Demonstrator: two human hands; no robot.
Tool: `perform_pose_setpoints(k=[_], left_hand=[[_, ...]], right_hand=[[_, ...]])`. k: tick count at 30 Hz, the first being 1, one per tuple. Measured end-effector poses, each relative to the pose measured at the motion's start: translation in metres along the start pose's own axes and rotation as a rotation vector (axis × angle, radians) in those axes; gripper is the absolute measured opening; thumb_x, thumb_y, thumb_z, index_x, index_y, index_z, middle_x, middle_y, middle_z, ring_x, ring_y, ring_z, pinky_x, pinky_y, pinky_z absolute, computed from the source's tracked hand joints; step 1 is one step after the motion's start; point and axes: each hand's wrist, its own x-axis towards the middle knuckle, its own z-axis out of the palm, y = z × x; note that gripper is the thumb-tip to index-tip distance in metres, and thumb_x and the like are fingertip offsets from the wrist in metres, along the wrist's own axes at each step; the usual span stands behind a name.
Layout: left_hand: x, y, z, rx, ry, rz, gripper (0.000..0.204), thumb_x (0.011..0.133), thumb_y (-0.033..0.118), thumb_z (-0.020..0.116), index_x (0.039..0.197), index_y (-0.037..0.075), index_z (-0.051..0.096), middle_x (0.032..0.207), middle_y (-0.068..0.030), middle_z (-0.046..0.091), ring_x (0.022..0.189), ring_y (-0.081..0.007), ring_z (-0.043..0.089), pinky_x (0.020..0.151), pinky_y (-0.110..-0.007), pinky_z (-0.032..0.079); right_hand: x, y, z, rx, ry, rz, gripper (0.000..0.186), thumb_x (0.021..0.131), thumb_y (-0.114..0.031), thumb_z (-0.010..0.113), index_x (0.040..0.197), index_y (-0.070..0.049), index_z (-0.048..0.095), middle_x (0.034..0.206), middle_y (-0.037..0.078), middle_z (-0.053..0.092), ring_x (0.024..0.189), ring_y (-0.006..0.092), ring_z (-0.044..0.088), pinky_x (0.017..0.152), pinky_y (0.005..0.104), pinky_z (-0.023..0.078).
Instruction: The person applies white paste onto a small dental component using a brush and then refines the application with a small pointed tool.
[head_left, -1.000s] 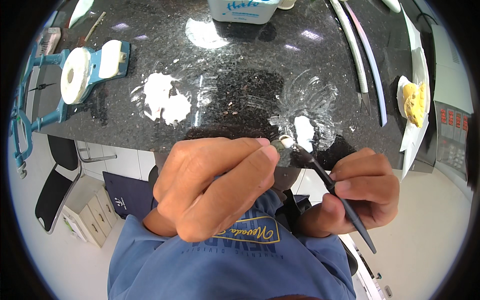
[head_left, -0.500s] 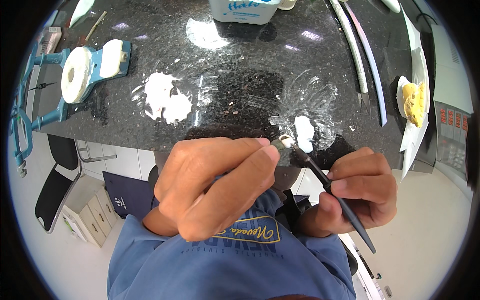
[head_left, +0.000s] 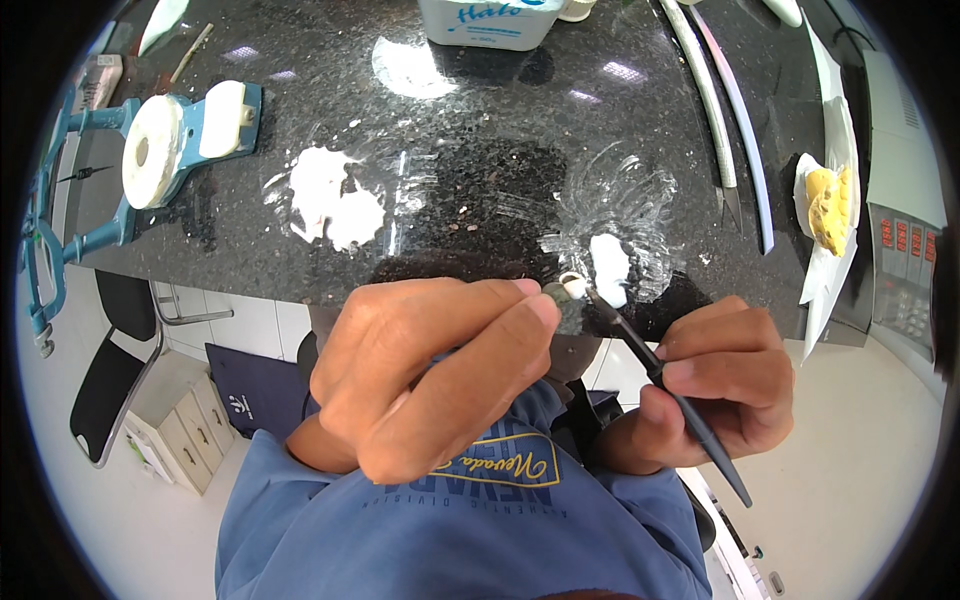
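While left hand pinched pale-and-grey piece, right hand slanted black tool

Knuckles up, left fingertips closed on the piece near frame centre; curled right fingers gripped the tool, its tip just beside it.

The person's left hand pinches a small grey-and-cream piece at the fingertips. The right hand grips a slim black tool, tip directed at the piece; contact cannot be confirmed from here. White patches mark the dark speckled countertop, between a blue frame at left and a yellow model at right.
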Motion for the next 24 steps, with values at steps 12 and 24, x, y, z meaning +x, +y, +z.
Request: perform_pose_setpoints(k=[12,24], left_hand=[[0.002,0.002,-0.003,-0.015,-0.015,0.007,0.035,0.066,-0.007,0.079,0.095,0.005,0.063,0.083,-0.0093,0.066,0.066,-0.0180,0.060,0.056,-0.026,0.046],[0.000,0.002,-0.003,-0.008,-0.018,0.004,0.035,0.066,-0.007,0.079,0.095,0.005,0.063,0.084,-0.0089,0.066,0.066,-0.0180,0.059,0.056,-0.026,0.046]], right_hand=[[0.000,-0.003,0.001,-0.008,0.014,0.015,0.025,0.059,0.002,0.082,0.080,0.003,0.068,0.071,0.012,0.063,0.059,0.0198,0.064,0.050,0.0255,0.048],[0.001,-0.003,0.000,-0.014,0.009,0.023,0.025,0.059,0.002,0.082,0.079,0.003,0.067,0.072,0.012,0.063,0.058,0.0198,0.064,0.050,0.0258,0.048]])
